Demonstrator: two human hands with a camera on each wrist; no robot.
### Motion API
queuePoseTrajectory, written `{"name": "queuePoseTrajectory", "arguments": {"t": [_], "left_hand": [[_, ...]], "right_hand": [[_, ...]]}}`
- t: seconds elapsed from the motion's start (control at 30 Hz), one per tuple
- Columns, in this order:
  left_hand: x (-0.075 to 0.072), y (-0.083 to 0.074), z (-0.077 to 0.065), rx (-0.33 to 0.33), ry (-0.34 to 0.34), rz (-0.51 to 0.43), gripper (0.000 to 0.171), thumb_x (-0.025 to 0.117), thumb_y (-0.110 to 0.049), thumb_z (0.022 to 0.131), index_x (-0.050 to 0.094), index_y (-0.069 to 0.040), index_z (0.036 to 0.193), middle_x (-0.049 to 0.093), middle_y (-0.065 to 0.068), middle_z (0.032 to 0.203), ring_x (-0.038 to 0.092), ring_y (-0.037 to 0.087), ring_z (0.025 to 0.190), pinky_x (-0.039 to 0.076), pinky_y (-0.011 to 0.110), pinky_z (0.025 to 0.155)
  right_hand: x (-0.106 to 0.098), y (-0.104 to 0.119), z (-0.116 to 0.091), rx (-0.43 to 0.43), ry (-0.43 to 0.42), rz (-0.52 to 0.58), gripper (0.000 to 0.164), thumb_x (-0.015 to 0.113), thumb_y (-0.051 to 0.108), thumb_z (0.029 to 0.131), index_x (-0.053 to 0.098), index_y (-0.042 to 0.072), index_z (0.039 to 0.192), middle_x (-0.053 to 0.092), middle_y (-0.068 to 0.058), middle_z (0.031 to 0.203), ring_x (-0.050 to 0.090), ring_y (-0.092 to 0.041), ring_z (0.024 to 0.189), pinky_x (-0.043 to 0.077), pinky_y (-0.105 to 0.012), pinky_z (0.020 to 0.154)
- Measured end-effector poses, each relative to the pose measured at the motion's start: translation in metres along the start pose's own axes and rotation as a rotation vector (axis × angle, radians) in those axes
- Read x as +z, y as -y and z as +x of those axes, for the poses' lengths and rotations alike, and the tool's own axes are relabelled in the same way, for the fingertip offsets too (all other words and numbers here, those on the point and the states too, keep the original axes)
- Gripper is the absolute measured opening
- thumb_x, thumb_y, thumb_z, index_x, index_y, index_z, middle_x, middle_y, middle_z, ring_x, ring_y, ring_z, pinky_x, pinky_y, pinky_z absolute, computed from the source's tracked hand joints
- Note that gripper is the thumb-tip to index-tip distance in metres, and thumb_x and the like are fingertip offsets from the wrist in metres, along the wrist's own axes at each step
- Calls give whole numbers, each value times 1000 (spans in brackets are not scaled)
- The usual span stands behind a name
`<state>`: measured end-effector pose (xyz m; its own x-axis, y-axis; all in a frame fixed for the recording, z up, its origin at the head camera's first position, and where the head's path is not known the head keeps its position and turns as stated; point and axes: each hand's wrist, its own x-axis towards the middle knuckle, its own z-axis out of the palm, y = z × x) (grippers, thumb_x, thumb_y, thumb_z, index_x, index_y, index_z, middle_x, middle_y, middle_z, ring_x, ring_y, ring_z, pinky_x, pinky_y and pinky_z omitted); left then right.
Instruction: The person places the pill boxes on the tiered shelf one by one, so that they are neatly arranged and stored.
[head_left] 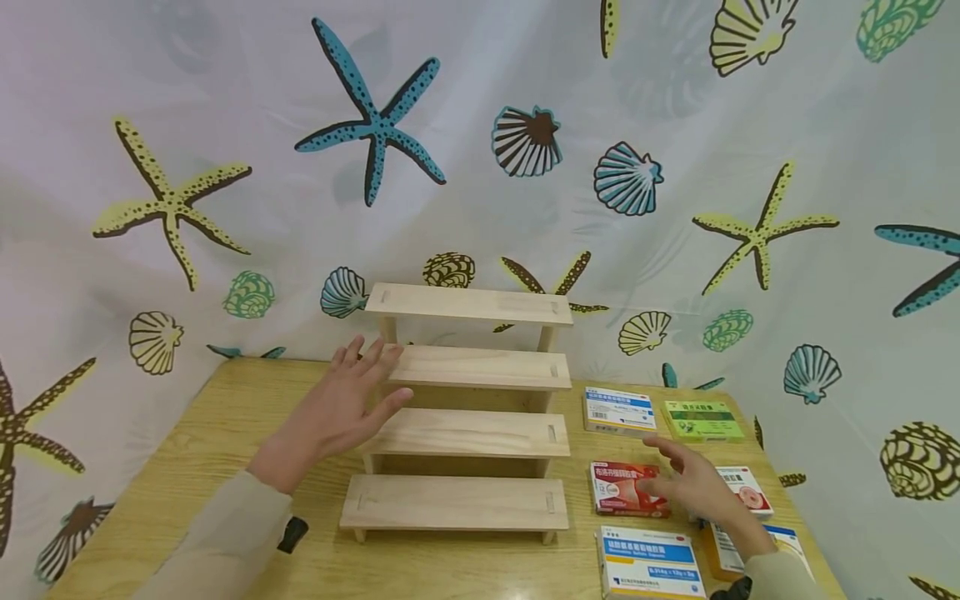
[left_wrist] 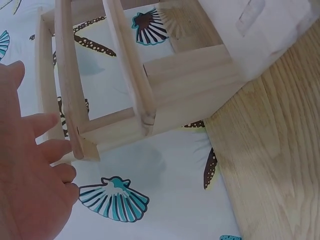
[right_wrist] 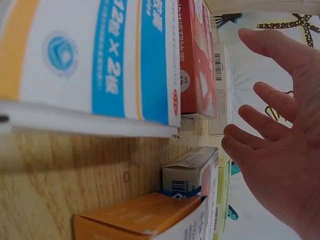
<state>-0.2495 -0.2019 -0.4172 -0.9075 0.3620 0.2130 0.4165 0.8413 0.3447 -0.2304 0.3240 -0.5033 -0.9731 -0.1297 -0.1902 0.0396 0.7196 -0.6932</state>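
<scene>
A pale wooden stepped rack (head_left: pixel 465 433) with several shelves stands on the table. My left hand (head_left: pixel 341 404) is at its left side, fingers spread, near the upper shelves and holding nothing. To the right of the rack my right hand (head_left: pixel 693 483) hovers over the medicine boxes, its fingers apart and palm bare in the right wrist view. Nearest to it is a red medicine box (head_left: pixel 618 490). A white box with a pink round print (head_left: pixel 746 492) lies partly behind that hand. In front lies a larger blue-and-white medicine box (head_left: pixel 648 562).
Farther back are another blue-and-white box (head_left: pixel 618 410) and a green box (head_left: pixel 703 421). An orange-and-white box (right_wrist: pixel 140 217) lies at the right, partly covered by the right forearm in the head view. A curtain (head_left: pixel 480 208) with starfish and shells hangs behind the wooden table (head_left: pixel 217 450).
</scene>
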Motion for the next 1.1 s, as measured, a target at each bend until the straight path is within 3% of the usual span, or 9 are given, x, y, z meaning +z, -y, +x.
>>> {"name": "queuePoseTrajectory", "arguments": {"t": [0.33, 0.63, 0.83, 1.1], "left_hand": [[8, -3, 2, 29, -22, 10, 75, 43, -55, 110, 31, -8, 166, 25, 28, 171, 9, 53, 161, 9, 69, 130], [9, -7, 3, -1, 7, 69, 80, 40, -58, 110, 30, 0, 165, 25, 28, 171, 12, 52, 161, 12, 65, 131], [10, -7, 4, -15, 22, 64, 80, 38, -58, 111, 29, 1, 165, 22, 27, 172, 12, 53, 161, 12, 65, 131], [12, -7, 2, -11, 24, 63, 78, 38, -54, 112, 28, 2, 165, 22, 28, 172, 11, 53, 161, 13, 66, 131]], "right_hand": [[8, -3, 1, -5, 25, -35, 88, 87, 44, 84, 49, 14, 157, 47, -24, 161, 47, -55, 145, 46, -67, 114], [14, -9, 4, 41, 62, -72, 104, 91, 52, 76, 43, 17, 161, 47, -25, 161, 43, -56, 146, 40, -75, 113], [16, -12, 2, 29, 85, -129, 109, 96, 45, 71, 42, 16, 162, 48, -27, 159, 47, -51, 143, 40, -73, 114], [17, -14, 1, 35, 90, -152, 101, 96, 35, 73, 47, 14, 158, 56, -23, 152, 54, -42, 132, 42, -72, 113]]}}
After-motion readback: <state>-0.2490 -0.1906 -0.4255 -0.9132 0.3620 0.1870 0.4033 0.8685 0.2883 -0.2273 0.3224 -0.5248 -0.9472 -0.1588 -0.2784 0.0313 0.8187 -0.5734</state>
